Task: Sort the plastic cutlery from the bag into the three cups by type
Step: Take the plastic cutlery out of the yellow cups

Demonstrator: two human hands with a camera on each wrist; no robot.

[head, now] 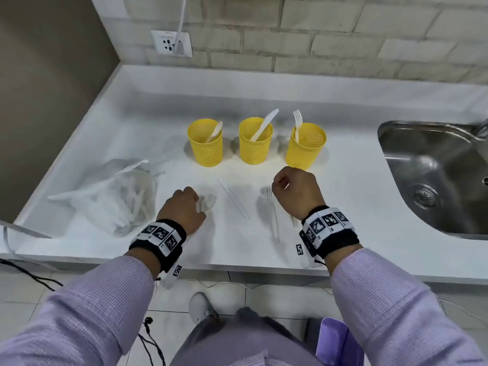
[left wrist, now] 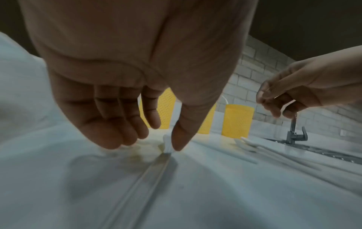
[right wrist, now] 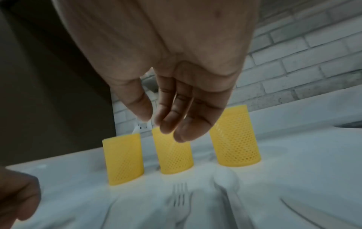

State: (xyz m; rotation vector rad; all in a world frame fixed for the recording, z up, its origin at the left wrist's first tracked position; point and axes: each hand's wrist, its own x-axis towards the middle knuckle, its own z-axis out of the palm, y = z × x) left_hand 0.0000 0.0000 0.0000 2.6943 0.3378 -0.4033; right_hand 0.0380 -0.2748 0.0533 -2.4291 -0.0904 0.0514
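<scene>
Three yellow mesh cups stand in a row: the left cup holds a spoon, the middle cup a knife, the right cup a fork. The clear bag of white cutlery lies at the left. My left hand hangs over a loose fork, fingers loosely curled, thumb tip touching it. A knife lies in the middle. My right hand hovers empty, fingers relaxed, above another fork and a spoon.
A steel sink with a tap is set into the white counter at the right. A wall socket with a plugged cable sits on the brick wall behind. The counter's front edge runs just under my wrists.
</scene>
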